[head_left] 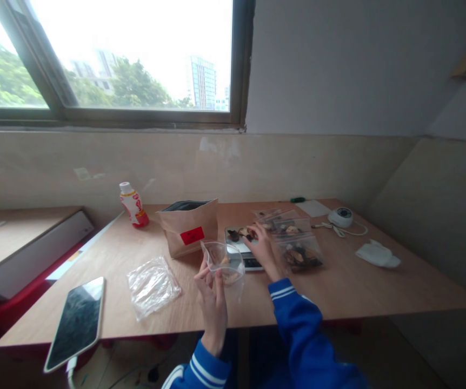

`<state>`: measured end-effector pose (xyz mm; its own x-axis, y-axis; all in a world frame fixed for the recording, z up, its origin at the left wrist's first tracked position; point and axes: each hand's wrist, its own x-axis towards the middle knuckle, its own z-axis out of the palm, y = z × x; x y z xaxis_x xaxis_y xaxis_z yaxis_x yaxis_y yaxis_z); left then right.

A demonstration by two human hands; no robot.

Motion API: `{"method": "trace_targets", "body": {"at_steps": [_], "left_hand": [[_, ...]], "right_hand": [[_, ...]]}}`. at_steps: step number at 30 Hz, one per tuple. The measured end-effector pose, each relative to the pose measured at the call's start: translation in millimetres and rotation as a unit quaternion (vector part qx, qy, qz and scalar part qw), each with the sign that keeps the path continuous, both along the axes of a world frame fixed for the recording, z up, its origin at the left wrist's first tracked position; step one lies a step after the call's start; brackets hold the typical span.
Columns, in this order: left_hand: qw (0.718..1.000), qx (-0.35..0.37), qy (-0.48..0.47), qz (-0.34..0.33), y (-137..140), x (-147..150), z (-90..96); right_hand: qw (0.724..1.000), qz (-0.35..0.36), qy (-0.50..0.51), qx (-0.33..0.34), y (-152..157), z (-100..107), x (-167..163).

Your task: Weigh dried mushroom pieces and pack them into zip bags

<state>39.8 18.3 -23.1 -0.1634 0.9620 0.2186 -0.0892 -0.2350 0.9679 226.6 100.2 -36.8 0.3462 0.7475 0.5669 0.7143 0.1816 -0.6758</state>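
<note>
My left hand (211, 294) is closed on the rim of a clear plastic bag (236, 278), whose mouth gapes open; a few pale yellowish pieces lie inside it. My right hand (263, 246) reaches over a digital kitchen scale (236, 247), fingertips pinched at a dried mushroom piece (246, 233). Beside it on the scale's plate lies a darker dried piece (233, 235). Right of the scale, several zip bags overlap; the nearest zip bag (304, 258) holds dark and brown dried slices. Behind my left hand stands a brown paper pouch (176, 232) with a red label, its top open.
A flattened clear plastic bag (153, 286) lies left of my left hand. Further left are a plugged-in tablet (77, 319) over the front edge and a red-and-white bottle (133, 205). At right sit a white dome camera (340, 217) with cable and a crumpled white tissue (378, 254).
</note>
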Motion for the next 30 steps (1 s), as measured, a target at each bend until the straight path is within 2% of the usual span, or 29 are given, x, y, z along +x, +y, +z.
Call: {"method": "trace_targets", "body": {"at_steps": [3,5,7,9,12,16,18,20,23,24,26,28,30], "left_hand": [[1.000,0.000,-0.007,-0.008,0.1,1.2,-1.0],[1.000,0.001,-0.015,-0.012,0.8,3.0,-2.4],[1.000,0.003,-0.022,-0.014,1.7,5.5,-3.5],[0.999,0.006,-0.030,-0.012,2.6,8.1,-3.4],[0.999,0.005,-0.040,-0.011,3.0,10.7,-1.1],[0.999,0.001,-0.045,0.006,2.2,10.6,2.3],[0.999,0.002,-0.042,0.017,1.9,9.4,2.5],[0.999,0.002,-0.040,0.025,1.9,7.9,1.9],[0.999,0.003,-0.035,0.024,1.2,5.6,0.3],[0.999,0.005,-0.032,0.022,0.8,5.0,-0.3],[0.999,0.010,-0.031,0.022,-0.5,4.0,-1.6],[0.999,0.013,-0.032,0.023,-1.7,3.2,-3.2],[0.999,0.011,-0.031,0.020,-2.5,2.4,-5.0]], "right_hand": [[0.995,0.031,0.073,0.063,-17.2,33.2,-10.9],[0.989,0.069,0.102,0.079,-32.3,59.0,-21.7],[0.983,0.130,0.110,0.073,-47.9,82.4,-33.4],[0.972,0.208,0.100,0.041,-61.2,99.6,-43.9],[0.951,0.300,0.073,-0.027,-73.9,112.1,-54.6],[0.935,0.340,0.069,-0.073,-80.8,114.9,-60.5],[0.932,0.344,0.083,-0.076,-79.6,112.9,-59.6],[0.941,0.316,0.116,-0.042,-71.2,105.0,-53.9],[0.963,0.205,0.170,0.043,-41.5,76.3,-34.1],[0.973,0.157,0.164,0.042,-28.6,62.9,-25.4],[0.995,0.062,0.080,-0.016,-3.5,34.9,-8.6],[0.997,0.041,0.055,-0.042,15.4,11.6,4.0],[0.996,0.049,0.043,-0.056,25.2,-2.4,11.3]]}}
